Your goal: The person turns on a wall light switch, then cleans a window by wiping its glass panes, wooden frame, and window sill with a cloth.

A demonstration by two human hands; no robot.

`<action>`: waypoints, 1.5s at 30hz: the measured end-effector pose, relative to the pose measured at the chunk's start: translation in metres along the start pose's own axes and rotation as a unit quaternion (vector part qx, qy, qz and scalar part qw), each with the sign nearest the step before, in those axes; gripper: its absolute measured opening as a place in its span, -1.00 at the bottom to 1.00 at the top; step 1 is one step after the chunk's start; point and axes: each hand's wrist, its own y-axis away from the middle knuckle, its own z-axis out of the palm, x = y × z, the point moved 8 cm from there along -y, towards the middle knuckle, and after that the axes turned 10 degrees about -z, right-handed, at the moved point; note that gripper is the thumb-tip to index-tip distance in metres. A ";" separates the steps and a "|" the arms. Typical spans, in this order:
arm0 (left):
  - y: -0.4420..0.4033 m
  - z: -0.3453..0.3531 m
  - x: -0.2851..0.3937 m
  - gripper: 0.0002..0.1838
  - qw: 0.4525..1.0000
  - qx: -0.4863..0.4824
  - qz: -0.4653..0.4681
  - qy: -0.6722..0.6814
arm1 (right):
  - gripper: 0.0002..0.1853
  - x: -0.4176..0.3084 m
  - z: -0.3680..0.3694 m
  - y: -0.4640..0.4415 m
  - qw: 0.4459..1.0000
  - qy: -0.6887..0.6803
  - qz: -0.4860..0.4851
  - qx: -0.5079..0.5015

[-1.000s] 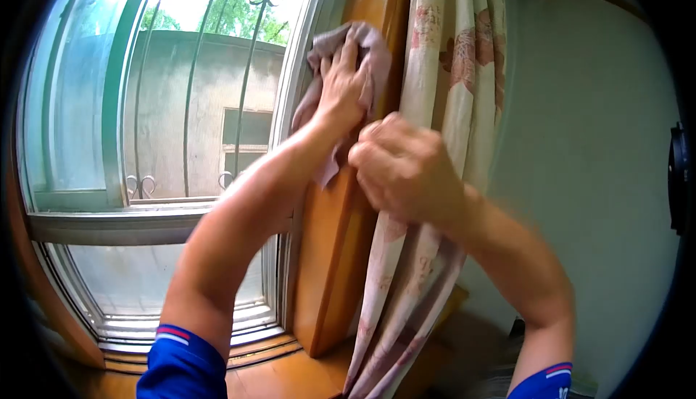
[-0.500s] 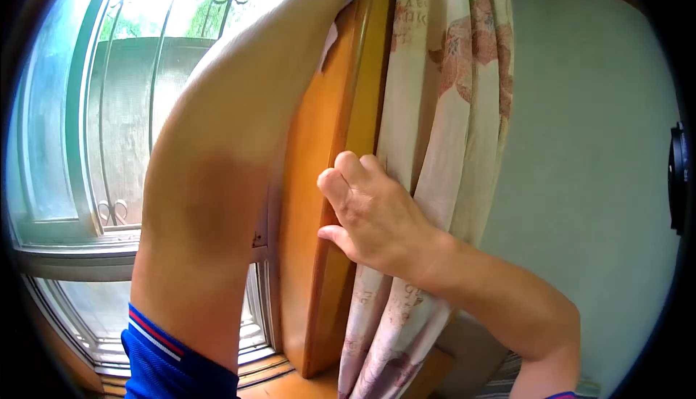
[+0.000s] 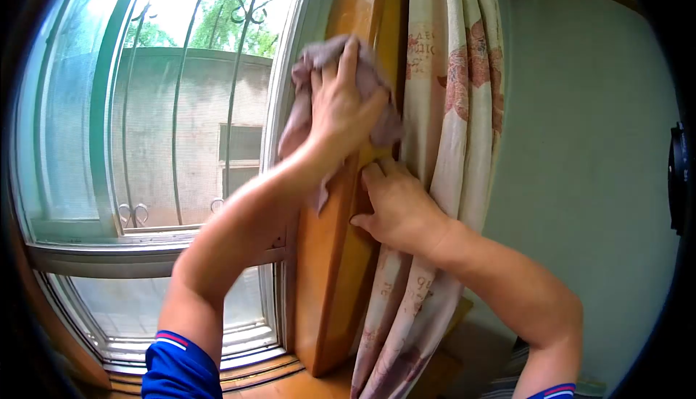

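My left hand (image 3: pixel 339 105) presses a greyish-purple cloth (image 3: pixel 384 113) against the wooden window casing (image 3: pixel 319 283), its fingers pointing up. The cloth bunches around the fingers, and one corner hangs below the wrist; motion blurs it a little. Lower and to the right, my right hand (image 3: pixel 407 207) rests at the casing's inner side, in front of the floral curtain (image 3: pixel 449 152). Its fingers are bent with the tips against the wood, and the thumb stands apart. I see nothing held in it. The curtain hangs gathered to the right of the casing, behind my right wrist.
On the left is a window (image 3: pixel 196 145) with curled metal bars outside and a wall beyond. A lower pane (image 3: pixel 174 305) sits beneath it, above a wooden sill (image 3: pixel 268 381). A pale green wall (image 3: pixel 587 181) fills the right, with a dark round object (image 3: pixel 677 178) at its edge.
My left hand has come down along the casing from near the top, bringing the cloth into full view. My right hand appears slightly further right, its fingers now against the wood.
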 end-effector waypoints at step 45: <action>0.131 -0.020 -0.030 -0.03 0.999 -0.032 -0.021 0.027 | -0.78 0.068 -0.016 -0.004 0.913 -0.362 0.173 0.073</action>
